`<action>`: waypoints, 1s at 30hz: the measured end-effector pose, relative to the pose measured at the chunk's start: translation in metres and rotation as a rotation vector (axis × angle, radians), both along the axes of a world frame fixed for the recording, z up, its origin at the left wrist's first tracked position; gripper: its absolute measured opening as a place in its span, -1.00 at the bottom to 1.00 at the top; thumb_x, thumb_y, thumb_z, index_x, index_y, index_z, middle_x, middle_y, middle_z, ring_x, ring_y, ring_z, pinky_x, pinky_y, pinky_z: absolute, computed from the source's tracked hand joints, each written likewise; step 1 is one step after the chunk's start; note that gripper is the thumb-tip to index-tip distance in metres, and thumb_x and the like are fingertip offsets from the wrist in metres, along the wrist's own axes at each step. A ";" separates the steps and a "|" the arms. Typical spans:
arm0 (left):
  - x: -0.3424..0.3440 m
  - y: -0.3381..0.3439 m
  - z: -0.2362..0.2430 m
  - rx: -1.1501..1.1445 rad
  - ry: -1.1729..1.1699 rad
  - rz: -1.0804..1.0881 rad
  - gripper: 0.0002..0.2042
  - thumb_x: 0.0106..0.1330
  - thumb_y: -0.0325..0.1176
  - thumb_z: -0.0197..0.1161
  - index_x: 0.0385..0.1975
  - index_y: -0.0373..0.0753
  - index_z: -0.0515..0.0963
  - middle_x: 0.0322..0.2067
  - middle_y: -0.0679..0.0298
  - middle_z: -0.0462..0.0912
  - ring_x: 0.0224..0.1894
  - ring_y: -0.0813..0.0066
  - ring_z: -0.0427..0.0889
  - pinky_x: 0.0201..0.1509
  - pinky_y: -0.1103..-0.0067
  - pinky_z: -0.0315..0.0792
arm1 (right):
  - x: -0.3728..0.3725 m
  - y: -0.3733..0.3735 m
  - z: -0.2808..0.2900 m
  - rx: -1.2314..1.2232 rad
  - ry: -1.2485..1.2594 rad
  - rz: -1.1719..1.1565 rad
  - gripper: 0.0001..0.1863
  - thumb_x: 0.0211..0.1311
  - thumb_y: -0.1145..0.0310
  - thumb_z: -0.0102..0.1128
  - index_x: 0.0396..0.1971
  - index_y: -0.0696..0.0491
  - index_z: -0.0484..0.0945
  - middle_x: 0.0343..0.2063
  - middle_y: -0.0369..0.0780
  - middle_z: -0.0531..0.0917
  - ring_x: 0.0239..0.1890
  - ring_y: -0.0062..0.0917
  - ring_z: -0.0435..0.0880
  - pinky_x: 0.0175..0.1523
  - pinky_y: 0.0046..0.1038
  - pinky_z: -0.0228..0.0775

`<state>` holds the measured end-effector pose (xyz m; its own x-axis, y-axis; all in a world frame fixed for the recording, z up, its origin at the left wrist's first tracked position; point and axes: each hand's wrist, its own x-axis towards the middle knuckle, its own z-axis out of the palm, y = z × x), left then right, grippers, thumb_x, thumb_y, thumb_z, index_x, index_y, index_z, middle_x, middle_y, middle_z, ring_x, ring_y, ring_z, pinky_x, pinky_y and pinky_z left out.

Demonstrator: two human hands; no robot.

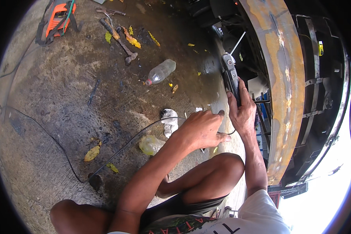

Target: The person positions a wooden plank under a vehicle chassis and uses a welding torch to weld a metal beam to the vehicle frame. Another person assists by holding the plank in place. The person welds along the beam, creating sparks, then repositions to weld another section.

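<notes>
In my right hand [243,113] is a dark welding electrode holder [231,74], with my fingers wrapped round its handle. A thin pale welding rod [238,43] sticks out of its head, angled up and to the right. The rod's tip is apart from the rusty curved steel beam [286,93], which carries a rough, partly bright weld seam. My left hand [204,128] is just left of the holder, its thumb and a finger spread apart; its other fingers are hidden. The black cable [130,141] passes behind my left hand and comes out by its thumb.
On the stained concrete lie a plastic bottle [162,71], a hammer [123,46], a crumpled white wrapper [169,123], a yellowish plastic bag [150,145] and several leaves. An orange-and-black machine [58,17] stands at the far left. Dark metal framework [314,78] rises beyond the beam.
</notes>
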<state>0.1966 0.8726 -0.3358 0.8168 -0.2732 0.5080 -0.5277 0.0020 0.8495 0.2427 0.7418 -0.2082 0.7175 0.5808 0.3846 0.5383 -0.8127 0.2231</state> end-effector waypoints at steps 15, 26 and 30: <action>-0.010 -0.003 0.015 -0.065 0.039 -0.072 0.07 0.20 0.06 0.44 0.48 -0.56 -0.03 -0.28 -0.36 0.67 -0.06 -0.33 0.68 0.19 0.10 0.52 | 0.016 0.020 0.004 0.095 -0.005 -0.023 -0.45 0.41 0.29 0.25 0.33 0.16 0.44 -0.27 0.09 0.71 -0.33 -0.25 0.77 -0.19 -0.28 0.57; -0.017 0.000 0.023 -0.002 0.061 -0.088 0.09 0.24 0.06 0.41 0.48 -0.61 -0.09 -0.22 -0.43 0.64 -0.03 -0.38 0.67 0.17 0.05 0.53 | 0.024 0.026 0.008 0.136 -0.031 -0.039 -0.45 0.42 0.23 0.24 0.32 0.15 0.47 -0.32 0.08 0.71 -0.39 -0.21 0.76 -0.22 -0.25 0.55; -0.019 -0.002 0.023 -0.013 0.031 -0.057 0.08 0.26 0.07 0.40 0.47 -0.62 -0.09 -0.25 -0.42 0.65 -0.06 -0.38 0.68 0.16 0.05 0.54 | 0.025 0.023 0.009 0.113 -0.064 -0.012 -0.46 0.42 0.23 0.24 0.32 0.14 0.47 -0.33 0.07 0.71 -0.41 -0.23 0.75 -0.23 -0.26 0.55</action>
<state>0.1771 0.8703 -0.3133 0.8157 -0.3130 0.4865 -0.4997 0.0424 0.8651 0.2675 0.7643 -0.1996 0.6961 0.5227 0.4922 0.5157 -0.8410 0.1638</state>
